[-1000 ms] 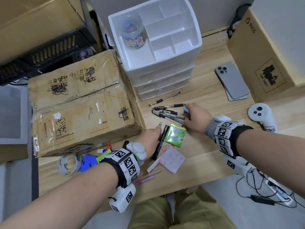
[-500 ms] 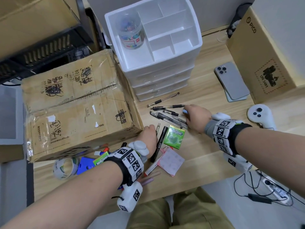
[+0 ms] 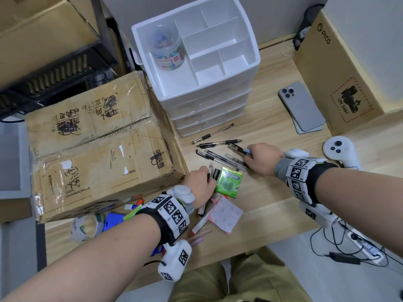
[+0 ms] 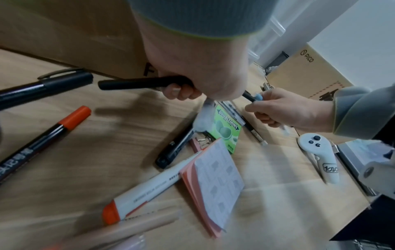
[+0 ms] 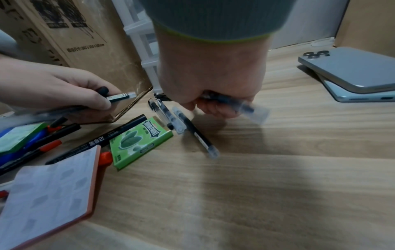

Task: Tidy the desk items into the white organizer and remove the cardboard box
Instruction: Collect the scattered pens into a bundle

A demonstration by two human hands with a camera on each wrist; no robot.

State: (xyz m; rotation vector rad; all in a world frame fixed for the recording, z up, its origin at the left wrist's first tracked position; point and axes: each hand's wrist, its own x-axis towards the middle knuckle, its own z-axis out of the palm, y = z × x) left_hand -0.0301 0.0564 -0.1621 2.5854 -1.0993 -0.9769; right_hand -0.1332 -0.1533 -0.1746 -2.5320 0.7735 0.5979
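The white organizer (image 3: 250, 62) holds 1 clip jar (image 3: 166, 49); left hand (image 3: 199, 182) and right hand (image 3: 262, 159) fingers each grip pens.

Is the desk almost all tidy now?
Not yet. Only the clear jar of colourful clips sits in the white plastic organizer. The left hand grips a black marker, and the right hand grips a clear black-ink pen. More pens, the green gum pack, pink sticky notes and the worn cardboard box remain.

Wooden desk (image 3: 272, 192): cardboard box (image 3: 98, 149), white organizer (image 3: 196, 62), pens (image 3: 220, 159), phone (image 3: 302, 105).
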